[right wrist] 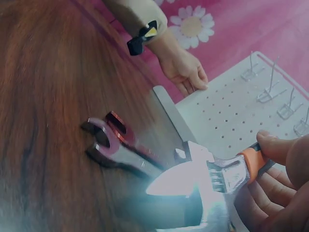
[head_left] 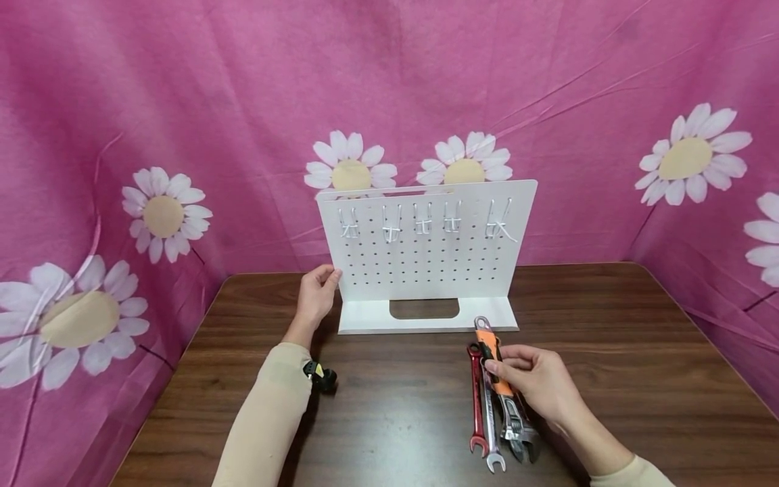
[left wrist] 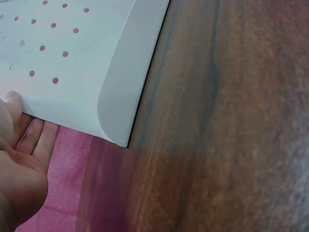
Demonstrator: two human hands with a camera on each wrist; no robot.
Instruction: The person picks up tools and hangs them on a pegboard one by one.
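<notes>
- Beneath both hands' fingers: wooden surface (head_left: 389, 412).
- Pinched by left fingers (head_left: 321, 272) along one side edge: upright white pegboard (head_left: 426, 249).
- Clamped in right fingers (head_left: 500, 369): adjustable wrench (head_left: 501, 385), long axis running fore-and-aft, slightly slanted; orange handle toward pegboard, head nearer.
- Just left of right fingers: silver wrench (head_left: 490, 419), partly covered by handle; then red wrench (head_left: 476, 399), roughly parallel.
- Beyond right fingers: wire hooks (head_left: 391, 233).

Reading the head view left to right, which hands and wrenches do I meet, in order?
Left hand → red wrench → silver wrench → orange-handled adjustable wrench → right hand. The wrenches are ordered by their lower ends.
</notes>
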